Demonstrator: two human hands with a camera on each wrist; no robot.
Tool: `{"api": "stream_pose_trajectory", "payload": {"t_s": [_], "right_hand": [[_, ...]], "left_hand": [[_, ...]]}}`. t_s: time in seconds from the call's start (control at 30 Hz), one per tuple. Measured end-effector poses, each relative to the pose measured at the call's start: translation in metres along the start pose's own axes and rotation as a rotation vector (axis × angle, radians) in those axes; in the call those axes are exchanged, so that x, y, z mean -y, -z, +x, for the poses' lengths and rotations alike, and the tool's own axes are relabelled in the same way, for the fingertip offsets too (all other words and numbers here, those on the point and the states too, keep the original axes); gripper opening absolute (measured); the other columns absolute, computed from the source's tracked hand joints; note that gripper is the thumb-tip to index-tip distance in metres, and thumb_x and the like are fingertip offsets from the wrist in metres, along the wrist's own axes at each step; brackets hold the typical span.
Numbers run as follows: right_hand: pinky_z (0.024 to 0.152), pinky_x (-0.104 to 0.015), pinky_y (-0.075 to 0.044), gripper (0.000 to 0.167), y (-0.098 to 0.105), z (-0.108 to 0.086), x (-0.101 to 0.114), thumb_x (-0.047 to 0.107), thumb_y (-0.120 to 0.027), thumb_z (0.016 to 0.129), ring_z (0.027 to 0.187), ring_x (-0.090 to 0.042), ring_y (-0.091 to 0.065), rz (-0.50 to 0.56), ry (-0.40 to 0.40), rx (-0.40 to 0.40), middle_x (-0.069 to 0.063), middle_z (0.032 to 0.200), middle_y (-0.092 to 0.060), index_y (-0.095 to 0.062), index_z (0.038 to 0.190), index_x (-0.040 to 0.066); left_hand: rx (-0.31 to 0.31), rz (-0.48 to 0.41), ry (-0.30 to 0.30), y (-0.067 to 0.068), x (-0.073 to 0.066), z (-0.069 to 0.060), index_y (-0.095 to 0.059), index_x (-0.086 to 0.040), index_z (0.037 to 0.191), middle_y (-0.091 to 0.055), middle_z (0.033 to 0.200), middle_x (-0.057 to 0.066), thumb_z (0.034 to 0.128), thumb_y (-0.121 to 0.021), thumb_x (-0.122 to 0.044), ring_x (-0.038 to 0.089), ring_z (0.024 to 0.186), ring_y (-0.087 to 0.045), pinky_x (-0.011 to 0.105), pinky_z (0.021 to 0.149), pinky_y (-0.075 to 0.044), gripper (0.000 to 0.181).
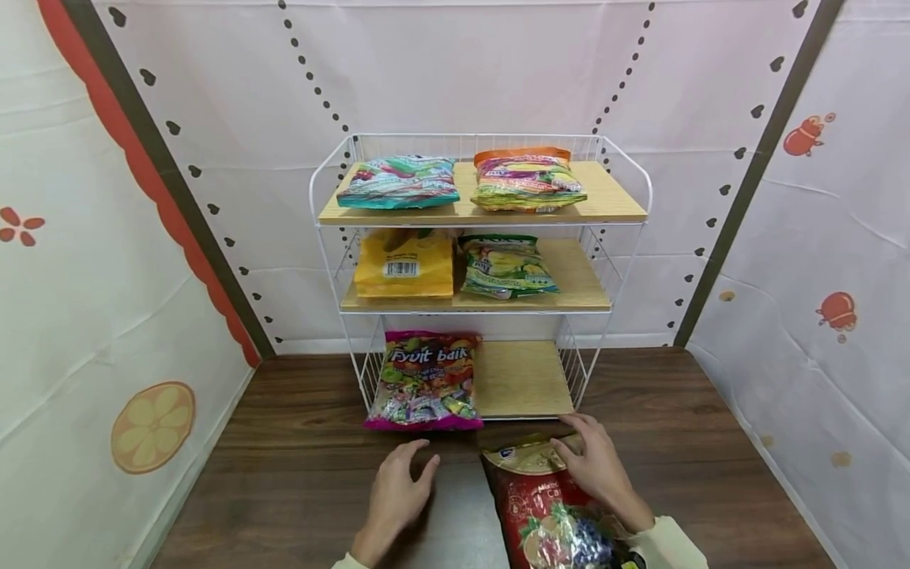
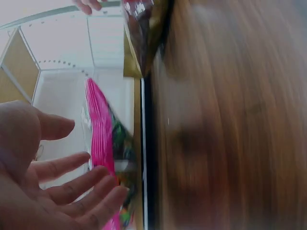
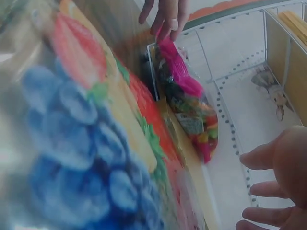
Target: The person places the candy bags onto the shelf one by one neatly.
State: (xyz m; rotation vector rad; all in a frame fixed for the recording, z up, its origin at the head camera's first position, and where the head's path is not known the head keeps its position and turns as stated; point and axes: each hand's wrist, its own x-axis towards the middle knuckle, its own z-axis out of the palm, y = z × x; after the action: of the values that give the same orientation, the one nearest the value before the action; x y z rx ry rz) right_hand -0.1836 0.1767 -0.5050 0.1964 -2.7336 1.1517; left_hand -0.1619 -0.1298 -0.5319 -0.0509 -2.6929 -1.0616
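My left hand (image 1: 400, 491) is held with its fingers loosely spread just in front of a pink-edged "Fyuit baik" candy bag (image 1: 428, 383); it holds nothing. That bag leans on the left of the bottom shelf, its pink edge also showing in the left wrist view. A red and gold candy bag (image 1: 529, 498) printed with fruit lies in front of the rack. Over its upper right part hovers my right hand (image 1: 596, 466), thumb and fingers apart. In the right wrist view the fingers (image 3: 266, 189) grip nothing, while the printed bag (image 3: 100, 143) fills the left side.
A white wire rack (image 1: 334, 276) with three wooden shelves stands against the fabric backdrop. On top lie a teal bag (image 1: 401, 183) and an orange-yellow bag (image 1: 528, 182). The middle shelf holds a yellow bag (image 1: 404, 273) and a green bag (image 1: 508, 267). Below is a brown table (image 1: 284, 474).
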Motion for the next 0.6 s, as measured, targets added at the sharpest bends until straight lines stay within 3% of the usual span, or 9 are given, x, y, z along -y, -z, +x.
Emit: {"api": "stream_pose_trajectory", "payload": {"t_s": [0.13, 0.33, 0.47, 0.6], "right_hand": [[0.104, -0.065, -0.039, 0.046, 0.006, -0.004, -0.007, 0.017, -0.073, 0.090, 0.128, -0.045, -0.047, -0.003, -0.009, -0.004, -0.023, 0.137, -0.053, -0.060, 0.131, 0.002], [0.102, -0.066, -0.039, 0.045, 0.016, -0.009, -0.018, 0.016, -0.073, 0.090, 0.124, -0.047, -0.050, -0.047, 0.001, -0.013, -0.026, 0.134, -0.055, -0.061, 0.130, -0.001], [0.101, -0.064, -0.041, 0.047, 0.022, -0.013, -0.026, 0.016, -0.073, 0.089, 0.122, -0.048, -0.052, -0.068, -0.017, -0.005, -0.027, 0.132, -0.056, -0.060, 0.130, -0.003], [0.093, -0.058, -0.049, 0.052, 0.029, -0.017, -0.035, 0.020, -0.071, 0.091, 0.112, -0.043, -0.060, -0.087, -0.098, 0.058, -0.027, 0.127, -0.059, -0.055, 0.133, -0.006]], "left_hand": [[0.083, -0.056, 0.007, -0.009, -0.009, -0.004, -0.067, -0.004, 0.120, -0.068, 0.117, 0.014, 0.0924, -0.071, -0.025, 0.035, 0.110, -0.064, 0.052, 0.091, -0.052, 0.035], [0.203, -0.142, 0.007, -0.018, -0.022, -0.011, -0.065, 0.002, 0.119, -0.070, 0.100, 0.012, 0.0915, -0.071, -0.028, 0.024, 0.089, -0.066, 0.040, 0.075, -0.054, 0.041], [0.333, -0.231, 0.062, -0.021, -0.027, -0.011, -0.062, 0.007, 0.120, -0.071, 0.097, 0.011, 0.0928, -0.069, -0.030, 0.019, 0.082, -0.066, 0.036, 0.071, -0.055, 0.047], [0.497, -0.340, 0.164, -0.026, -0.032, -0.014, -0.064, 0.006, 0.115, -0.071, 0.089, 0.008, 0.0956, -0.065, -0.032, 0.019, 0.070, -0.066, 0.036, 0.062, -0.055, 0.043]]}}
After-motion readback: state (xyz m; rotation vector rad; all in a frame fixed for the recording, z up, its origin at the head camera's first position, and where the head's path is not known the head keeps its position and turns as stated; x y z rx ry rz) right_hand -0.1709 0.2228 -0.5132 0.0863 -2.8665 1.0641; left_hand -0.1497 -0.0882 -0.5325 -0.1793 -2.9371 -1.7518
